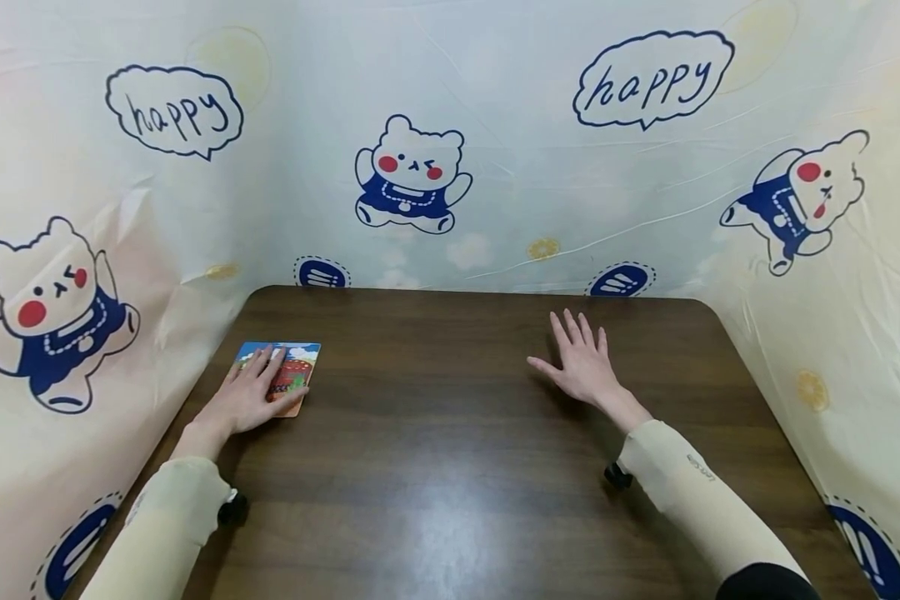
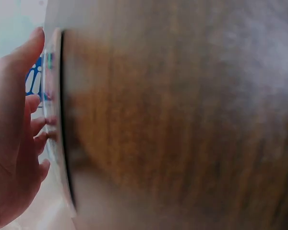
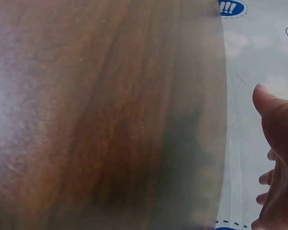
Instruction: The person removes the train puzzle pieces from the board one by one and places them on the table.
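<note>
On the left part of the brown table lies a thin rectangular board (image 1: pixel 297 367) with a bright printed picture: blue sky, white clouds, something red and some green. My left hand (image 1: pixel 246 398) lies over its left and middle portion, fingers spread, hiding much of the print. Seen nearly edge-on in the left wrist view, the board (image 2: pixel 63 129) is slim, and the fingertips appear to touch its face. Toward the right, my right hand (image 1: pixel 585 368) is spread above the table with its fingers straight, holding nothing. The right wrist view shows that hand (image 3: pixel 281 153) over the tabletop.
The wood-grain table (image 1: pixel 435 433) has rounded far corners and a glare patch near its front. A pale curtain (image 1: pixel 525 183) printed with bears and "happy" bubbles encloses the back and both sides. Both forearms wear light sleeves, with a dark wrist device (image 1: pixel 617 476) under the right one.
</note>
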Motion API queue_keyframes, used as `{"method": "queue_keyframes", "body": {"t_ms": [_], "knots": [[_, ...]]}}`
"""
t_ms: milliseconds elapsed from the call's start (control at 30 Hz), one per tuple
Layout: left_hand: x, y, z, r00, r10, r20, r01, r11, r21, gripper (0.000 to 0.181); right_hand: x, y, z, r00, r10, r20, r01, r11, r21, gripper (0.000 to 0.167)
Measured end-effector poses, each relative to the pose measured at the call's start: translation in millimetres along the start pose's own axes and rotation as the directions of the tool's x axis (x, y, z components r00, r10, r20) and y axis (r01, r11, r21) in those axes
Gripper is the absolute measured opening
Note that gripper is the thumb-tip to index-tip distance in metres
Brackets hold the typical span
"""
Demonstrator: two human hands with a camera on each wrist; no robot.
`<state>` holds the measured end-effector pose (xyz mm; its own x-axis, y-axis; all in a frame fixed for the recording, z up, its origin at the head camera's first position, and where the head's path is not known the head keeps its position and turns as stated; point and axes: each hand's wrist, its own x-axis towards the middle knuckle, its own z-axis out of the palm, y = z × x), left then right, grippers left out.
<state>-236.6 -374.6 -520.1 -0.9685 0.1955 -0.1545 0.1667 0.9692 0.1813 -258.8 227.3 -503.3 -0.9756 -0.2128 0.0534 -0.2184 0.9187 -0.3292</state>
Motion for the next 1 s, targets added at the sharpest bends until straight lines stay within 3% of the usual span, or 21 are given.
{"method": "queue_keyframes", "body": {"t_ms": [200,233,500,1000], "knots": [[-1.7,4.7,5.9,1.000,-0.019,0.003,0.019,0.999,-0.034,0.110,-2.9,-3.1,9.5,0.999,-0.021,0.032,0.020,0.999,0.029,0.102],[-1.1,6.0,6.4,1.000,-0.019,0.004,0.019,0.999,-0.040,0.110,-6.9,-12.5,3.5,0.999,-0.007,0.049,0.006,1.000,0.029,0.099],[2.6,23.3,13.7,1.000,-0.025,-0.018,0.024,0.999,-0.048,0.108,-9.9,-19.6,15.7,0.994,-0.042,0.098,0.039,0.999,0.033,0.097],[18.0,81.9,27.0,0.999,-0.035,-0.028,0.033,0.998,-0.058,0.109,-15.6,-17.9,28.2,0.989,-0.063,0.135,0.049,0.994,0.100,0.099]]}}
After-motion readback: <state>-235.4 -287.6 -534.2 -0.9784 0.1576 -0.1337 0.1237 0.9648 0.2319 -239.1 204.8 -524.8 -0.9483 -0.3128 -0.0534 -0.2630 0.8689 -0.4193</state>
